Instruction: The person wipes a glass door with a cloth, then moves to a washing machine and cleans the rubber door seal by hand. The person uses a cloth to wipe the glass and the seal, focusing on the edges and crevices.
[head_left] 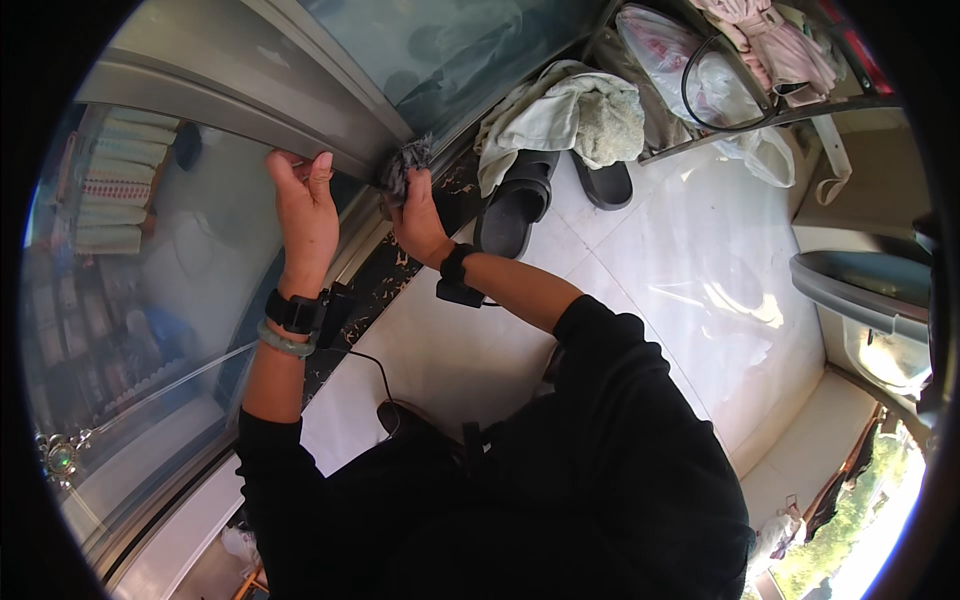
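The person's right hand (418, 222) has its grip closed around a bunched dark grey cloth (407, 163), which sits just beyond the fingers at the lower end of the grey metal door frame (245, 100) (too crumpled to show a long axis). The frame's long bar slants from there to the upper left; the left hand (305, 215) is at its lower edge, farther from the cloth, its hold unclear. Black slippers (508, 222) lie near the right wrist, at the edge of the tiled floor (655, 265), which spreads rightward.
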